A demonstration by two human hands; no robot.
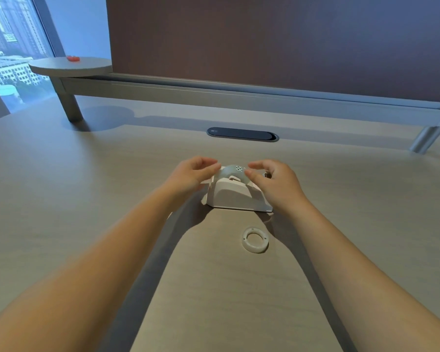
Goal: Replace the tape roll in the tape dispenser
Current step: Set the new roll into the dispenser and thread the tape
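A white tape dispenser (235,195) stands on the wooden desk (87,186) in the middle of the head view. A translucent tape roll (231,171) sits in its top cradle. My left hand (192,174) is at the roll's left side and my right hand (274,182) at its right side, fingertips curled at the roll's edges. Whether the fingers grip the roll or only touch it is unclear. A white empty core ring (255,240) lies flat on the desk just in front of the dispenser.
A dark oval cable grommet (242,134) is set into the desk behind the dispenser. A partition panel on a metal rail (239,95) closes the back. A round side shelf (69,66) with a small red object (73,58) stands at the back left.
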